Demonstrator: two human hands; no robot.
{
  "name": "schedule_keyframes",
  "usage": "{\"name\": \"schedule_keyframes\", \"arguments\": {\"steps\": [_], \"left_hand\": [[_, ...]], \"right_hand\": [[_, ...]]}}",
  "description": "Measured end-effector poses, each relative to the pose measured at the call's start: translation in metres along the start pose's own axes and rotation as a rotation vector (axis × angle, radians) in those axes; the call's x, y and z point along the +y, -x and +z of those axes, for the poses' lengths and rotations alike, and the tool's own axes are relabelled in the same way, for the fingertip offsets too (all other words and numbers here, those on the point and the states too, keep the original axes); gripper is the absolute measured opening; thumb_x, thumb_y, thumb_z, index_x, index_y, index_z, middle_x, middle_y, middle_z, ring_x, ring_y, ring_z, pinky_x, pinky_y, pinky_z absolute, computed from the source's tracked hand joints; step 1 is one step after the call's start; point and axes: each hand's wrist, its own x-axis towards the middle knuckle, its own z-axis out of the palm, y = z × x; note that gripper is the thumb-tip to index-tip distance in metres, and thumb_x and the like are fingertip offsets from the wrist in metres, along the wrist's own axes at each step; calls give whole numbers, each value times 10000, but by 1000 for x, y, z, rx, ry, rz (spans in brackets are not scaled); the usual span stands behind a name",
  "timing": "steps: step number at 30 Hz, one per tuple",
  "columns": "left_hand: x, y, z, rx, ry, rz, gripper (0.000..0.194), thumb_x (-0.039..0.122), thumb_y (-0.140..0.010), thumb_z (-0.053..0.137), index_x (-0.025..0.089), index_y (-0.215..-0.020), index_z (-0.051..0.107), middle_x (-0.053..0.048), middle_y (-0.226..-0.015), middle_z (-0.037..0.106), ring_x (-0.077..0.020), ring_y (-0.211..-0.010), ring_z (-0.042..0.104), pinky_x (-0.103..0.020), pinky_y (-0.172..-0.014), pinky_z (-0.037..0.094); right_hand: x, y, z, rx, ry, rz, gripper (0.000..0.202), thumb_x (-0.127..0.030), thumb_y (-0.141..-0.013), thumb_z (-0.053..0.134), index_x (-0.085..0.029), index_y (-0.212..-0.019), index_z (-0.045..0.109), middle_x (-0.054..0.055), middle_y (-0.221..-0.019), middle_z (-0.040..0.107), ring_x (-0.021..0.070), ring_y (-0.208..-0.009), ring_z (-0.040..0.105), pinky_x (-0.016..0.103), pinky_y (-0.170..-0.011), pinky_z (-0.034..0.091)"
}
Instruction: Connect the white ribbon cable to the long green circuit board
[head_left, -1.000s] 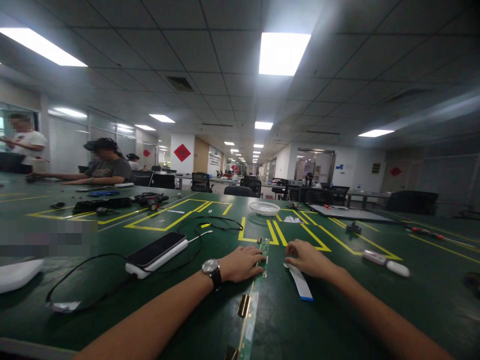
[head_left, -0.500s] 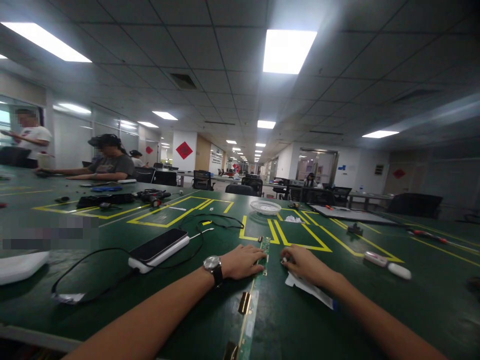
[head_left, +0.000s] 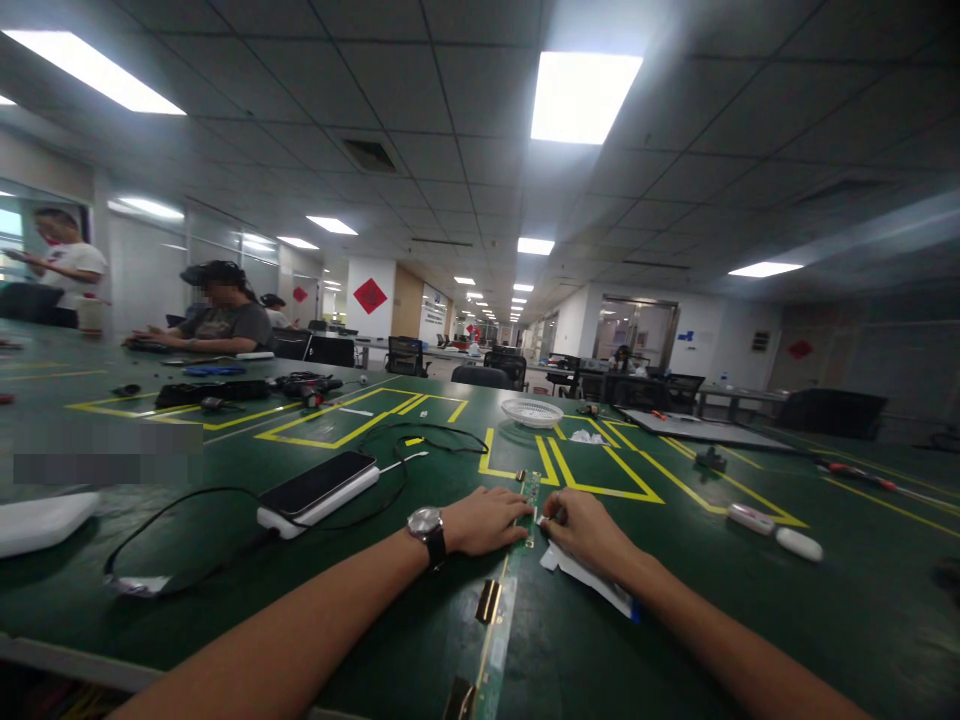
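Note:
A long narrow green circuit strip (head_left: 496, 640) with copper-coloured flaps lies on the green table, running away from me. My left hand (head_left: 487, 520), with a watch on the wrist, rests flat with fingers spread, its fingertips on the left side of the strip's far end. Just right of that end, my right hand (head_left: 581, 525) has thumb and fingers pinched together on a small white piece (head_left: 540, 516), too small to make out well. A white wipe or paper packet (head_left: 592, 580) with a blue end lies under the right hand and wrist.
A phone on a white power bank (head_left: 319, 490) with black cables lies left. Beyond the hands stands a white mesh basket (head_left: 531, 412), near crumpled tissue (head_left: 586, 438). A white earbud-like case (head_left: 799, 543) lies right. Another person (head_left: 225, 315) sits at the far left.
My right hand has moved left to the circuit strip's edge, and the white packet has shifted left with it. My left hand has stayed in place.

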Motion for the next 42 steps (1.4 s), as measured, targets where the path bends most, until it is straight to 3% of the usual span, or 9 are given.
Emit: {"name": "schedule_keyframes", "arguments": {"steps": [12,16,21,25,36,42], "left_hand": [[2,1,-2,-8,11,11,421,385,-1000,417,219,-1380,493,-110,-1445,505,-298,-1297,482,-488,-1042,398],[-1,0,-1,-20,32,15,432,385,-1000,416,222,-1396,475,-115,-1471,477,-311,-1328,452,-522,-1052,382],[-3,0,-5,-71,71,19,427,358,-1002,417,231,-1408,454,-125,-1504,433,-317,-1375,400,-542,-1060,363],[-3,-1,-8,-98,83,33,431,338,-1005,416,228,-1421,438,-123,-1509,426,-311,-1389,385,-541,-1075,349],[-4,0,-5,-108,91,17,436,337,-1001,418,257,-1430,424,-98,-1524,410,-312,-1414,355,-519,-1088,340],[-7,-1,-8,-12,172,-13,622,352,-975,476,231,-1526,214,-122,-1567,329,-289,-1418,354,-493,-1122,295]], "right_hand": [[-9,3,-7,16,70,54,225,-331,-845,657,-179,-1011,662,82,-943,683,228,-885,630,291,-772,438],[-2,1,-5,-16,-22,-39,194,-323,-863,643,-174,-986,656,56,-861,685,210,-812,629,274,-712,436],[2,-2,-4,-26,-68,-164,110,-270,-876,622,-178,-882,682,48,-873,692,204,-839,624,282,-763,435],[5,-3,-6,-22,-81,-198,63,-215,-858,634,-176,-865,683,42,-877,691,201,-856,620,282,-773,429],[13,-5,-6,-29,-109,-223,84,-246,-869,648,-190,-845,705,19,-844,704,183,-818,637,272,-754,432],[10,-7,-18,-32,-101,-373,206,-211,-954,507,-199,-980,711,51,-1004,718,198,-960,641,299,-878,461]]}}
